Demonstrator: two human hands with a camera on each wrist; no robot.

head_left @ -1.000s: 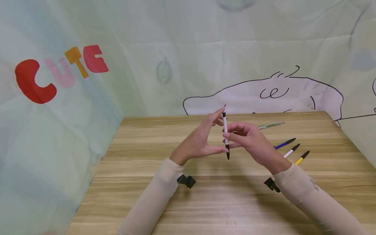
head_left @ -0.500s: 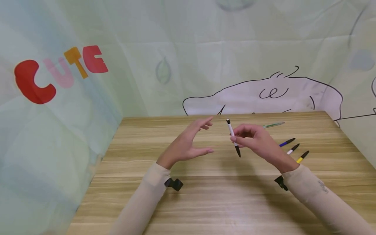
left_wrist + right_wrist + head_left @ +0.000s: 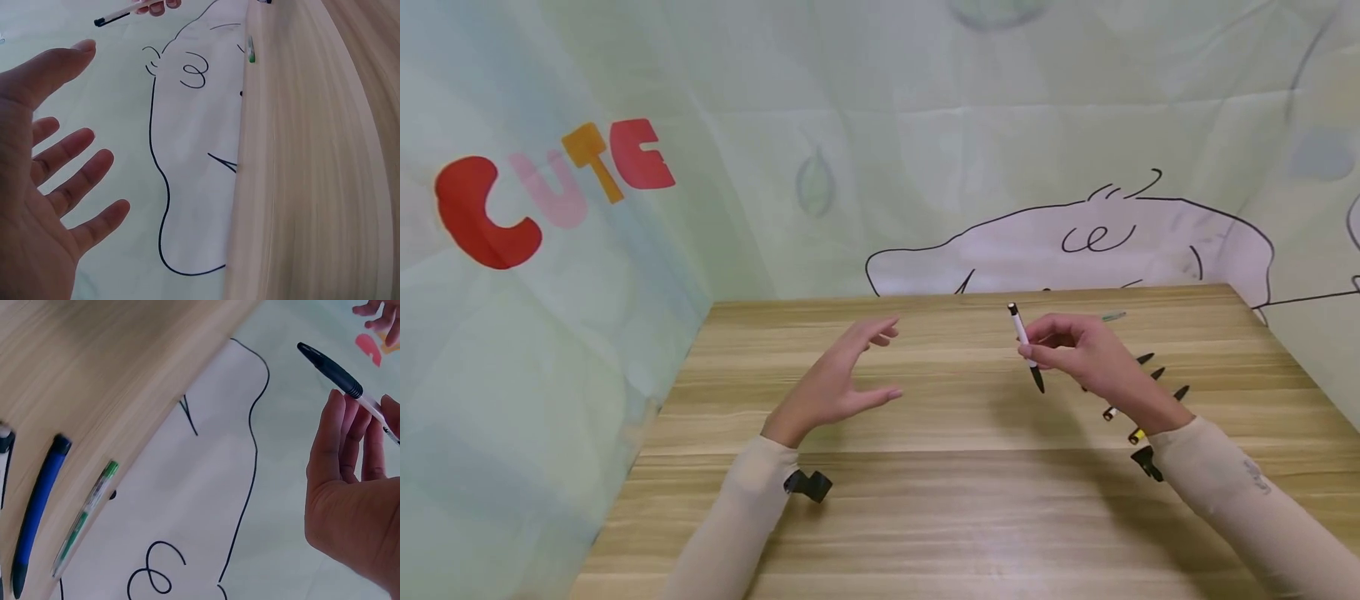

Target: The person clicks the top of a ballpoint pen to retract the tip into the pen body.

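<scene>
My right hand (image 3: 1093,354) pinches a white pen with black ends (image 3: 1019,325) between thumb and fingers, above the table. The pen stands steeply tilted, its black tip (image 3: 325,365) pointing down in the head view. Off to the left, my left hand (image 3: 831,379) is raised, holding nothing. Its thumb and fingers are spread apart, as the left wrist view also shows.
On the wooden table (image 3: 925,517), a yellow pen (image 3: 1137,436), another white pen (image 3: 1109,413) and a blue pen (image 3: 39,515) lie partly behind my right hand. Farther back lies a clear green pen (image 3: 84,519). Printed cloth hangs behind.
My left hand, whose thumb and fingertips were at the pen's two ends, has let go and moved left. My right hand has carried the pen right, and the pen now leans more.
</scene>
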